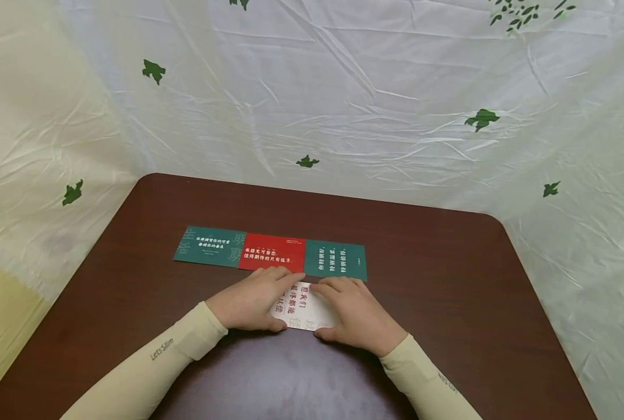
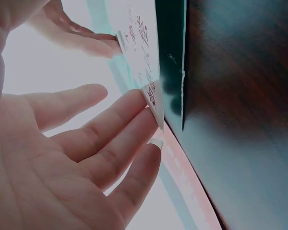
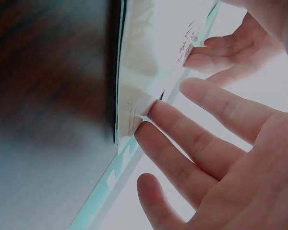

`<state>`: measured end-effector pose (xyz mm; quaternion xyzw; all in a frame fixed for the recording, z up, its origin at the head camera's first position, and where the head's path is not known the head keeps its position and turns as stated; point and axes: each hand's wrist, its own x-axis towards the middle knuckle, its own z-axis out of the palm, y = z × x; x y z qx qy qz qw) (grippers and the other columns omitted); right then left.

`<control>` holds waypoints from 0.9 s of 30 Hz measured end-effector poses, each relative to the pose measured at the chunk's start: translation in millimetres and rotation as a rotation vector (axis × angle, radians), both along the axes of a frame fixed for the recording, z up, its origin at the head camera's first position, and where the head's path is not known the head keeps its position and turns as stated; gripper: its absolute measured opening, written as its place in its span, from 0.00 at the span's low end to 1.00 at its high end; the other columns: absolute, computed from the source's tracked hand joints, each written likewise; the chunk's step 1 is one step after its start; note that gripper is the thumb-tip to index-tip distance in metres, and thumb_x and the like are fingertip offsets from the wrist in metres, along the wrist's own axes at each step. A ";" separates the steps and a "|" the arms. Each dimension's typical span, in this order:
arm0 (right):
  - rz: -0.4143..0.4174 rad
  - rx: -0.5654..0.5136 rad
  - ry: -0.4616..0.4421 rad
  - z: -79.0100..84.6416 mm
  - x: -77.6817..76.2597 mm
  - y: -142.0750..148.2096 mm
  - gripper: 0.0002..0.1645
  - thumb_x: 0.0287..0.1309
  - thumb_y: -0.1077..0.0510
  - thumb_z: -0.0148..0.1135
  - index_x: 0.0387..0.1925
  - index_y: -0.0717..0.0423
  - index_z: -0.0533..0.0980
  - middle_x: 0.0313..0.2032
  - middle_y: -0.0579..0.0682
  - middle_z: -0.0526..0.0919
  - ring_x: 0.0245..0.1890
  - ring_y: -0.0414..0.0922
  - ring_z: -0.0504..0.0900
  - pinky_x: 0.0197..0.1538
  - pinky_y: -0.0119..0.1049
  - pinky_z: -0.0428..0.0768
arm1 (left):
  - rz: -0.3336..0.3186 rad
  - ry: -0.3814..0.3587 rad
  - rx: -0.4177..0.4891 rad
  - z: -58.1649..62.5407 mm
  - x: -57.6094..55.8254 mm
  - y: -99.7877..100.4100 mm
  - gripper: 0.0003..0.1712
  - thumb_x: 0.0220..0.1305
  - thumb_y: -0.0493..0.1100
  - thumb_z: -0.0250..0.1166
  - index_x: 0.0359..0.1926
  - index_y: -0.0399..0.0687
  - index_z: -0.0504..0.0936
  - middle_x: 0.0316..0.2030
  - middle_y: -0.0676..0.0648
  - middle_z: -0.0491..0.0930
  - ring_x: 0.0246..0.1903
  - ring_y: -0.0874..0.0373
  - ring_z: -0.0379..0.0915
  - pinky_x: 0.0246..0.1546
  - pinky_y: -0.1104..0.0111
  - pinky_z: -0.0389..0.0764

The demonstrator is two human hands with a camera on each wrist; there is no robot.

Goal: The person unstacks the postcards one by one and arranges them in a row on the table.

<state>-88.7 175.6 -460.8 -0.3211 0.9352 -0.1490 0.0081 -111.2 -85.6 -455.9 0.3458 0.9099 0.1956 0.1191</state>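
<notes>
The left hand (image 1: 249,298) and right hand (image 1: 365,315) are gripping a white card (image 1: 302,308) by its edges, fingers (image 2: 117,143) half spread. They are seemingly squaring it over the worktop (image 1: 448,286); the next move is probably calling for level placing. Beyond, a green card (image 1: 209,245), a red card (image 1: 271,252) and a second green card (image 1: 336,259) are lying end to end.

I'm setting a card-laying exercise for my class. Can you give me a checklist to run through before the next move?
1. Left teal card, red card and right teal card side by side: ok.
2. Printing on those three face up: ok.
3. White card in line with them: not ok; it is nearer the person.
4. Left hand and right hand at opposite ends of the white card: ok.
5. White card's printing fully uncovered: not ok; hands hide part.
6. Nothing beneath the white card: cannot tell.
</notes>
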 end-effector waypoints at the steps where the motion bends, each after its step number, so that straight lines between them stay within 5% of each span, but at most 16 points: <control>1: 0.001 -0.001 0.005 0.6 -0.6 0.9 0.45 0.48 0.42 0.85 0.67 0.49 0.80 0.62 0.47 0.84 0.65 0.51 0.81 0.69 0.54 0.75 | 0.000 0.004 0.005 0.7 -0.6 0.8 0.55 0.55 0.52 0.82 0.81 0.48 0.68 0.68 0.49 0.77 0.68 0.52 0.73 0.75 0.49 0.71; 10: -0.078 0.000 -0.019 10.9 -16.6 22.2 0.45 0.49 0.46 0.83 0.70 0.48 0.79 0.65 0.48 0.82 0.69 0.52 0.76 0.73 0.60 0.71 | 0.021 0.033 -0.014 13.6 -19.1 30.9 0.57 0.53 0.54 0.83 0.81 0.47 0.68 0.68 0.46 0.77 0.66 0.52 0.73 0.74 0.51 0.72; 22: -0.262 -0.090 -0.117 16.0 -50.7 99.4 0.54 0.48 0.60 0.72 0.79 0.53 0.67 0.75 0.54 0.73 0.77 0.61 0.63 0.73 0.71 0.56 | -0.032 0.076 -0.057 23.9 -75.5 123.6 0.55 0.59 0.58 0.79 0.81 0.46 0.66 0.67 0.46 0.76 0.64 0.53 0.72 0.71 0.55 0.72; 27: -0.321 -0.104 -0.149 12.8 -59.0 127.4 0.57 0.46 0.63 0.70 0.81 0.52 0.65 0.77 0.55 0.71 0.78 0.62 0.61 0.73 0.71 0.52 | -0.048 0.086 -0.077 21.4 -89.5 158.0 0.53 0.60 0.58 0.78 0.80 0.46 0.67 0.63 0.47 0.78 0.59 0.55 0.73 0.68 0.57 0.72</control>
